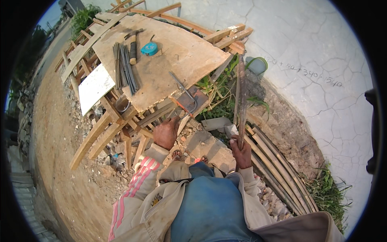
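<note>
My left hand (pixel 165 133) is closed on the end of a bent steel rod (pixel 183 84), which lies across a dark metal plate (pixel 187 103) at the near corner of the plywood board (pixel 161 80). My right hand (pixel 240 152) grips a long, rusty bar or pipe (pixel 242 97) that runs away from me beside the board. On the board are a hammer (pixel 133 50), a turquoise tape measure (pixel 149 48) and a bundle of cut steel rods (pixel 125 68).
Timber pieces (pixel 98 133) jut from under the board at left, beside a dirt path (pixel 56 161). A cracked grey wall (pixel 314 109) borders the right, with bamboo poles (pixel 282 177) and weeds (pixel 330 189) at its foot. Rubble surrounds my sandalled feet (pixel 176 155).
</note>
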`<state>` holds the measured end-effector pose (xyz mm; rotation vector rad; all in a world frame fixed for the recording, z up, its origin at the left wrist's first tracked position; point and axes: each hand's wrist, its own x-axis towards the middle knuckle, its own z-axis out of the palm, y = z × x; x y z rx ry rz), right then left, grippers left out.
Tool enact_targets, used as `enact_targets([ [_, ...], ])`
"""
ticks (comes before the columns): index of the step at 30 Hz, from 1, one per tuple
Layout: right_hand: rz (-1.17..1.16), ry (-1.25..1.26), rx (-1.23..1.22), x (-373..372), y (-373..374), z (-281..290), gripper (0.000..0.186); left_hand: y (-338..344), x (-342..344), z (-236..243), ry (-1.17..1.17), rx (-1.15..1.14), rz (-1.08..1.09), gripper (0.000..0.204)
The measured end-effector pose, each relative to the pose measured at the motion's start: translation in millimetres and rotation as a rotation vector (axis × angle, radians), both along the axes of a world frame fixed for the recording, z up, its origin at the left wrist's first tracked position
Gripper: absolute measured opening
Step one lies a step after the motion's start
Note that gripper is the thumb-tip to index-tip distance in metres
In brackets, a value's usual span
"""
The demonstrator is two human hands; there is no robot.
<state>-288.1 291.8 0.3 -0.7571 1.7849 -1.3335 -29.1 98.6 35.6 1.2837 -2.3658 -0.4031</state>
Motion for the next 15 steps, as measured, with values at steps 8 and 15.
enact_targets([
  [8,0.065,0.123,-0.049,16.5,17.0,41.3,0.023,-13.6,3.7,-15.1,0.123,0.013,-0.041,0.021],
  [15,0.235,0.070,0.139,46.4,66.2,67.6,0.028,-24.1,6.3,-7.4,0.103,0.260,-0.066,0.026],
])
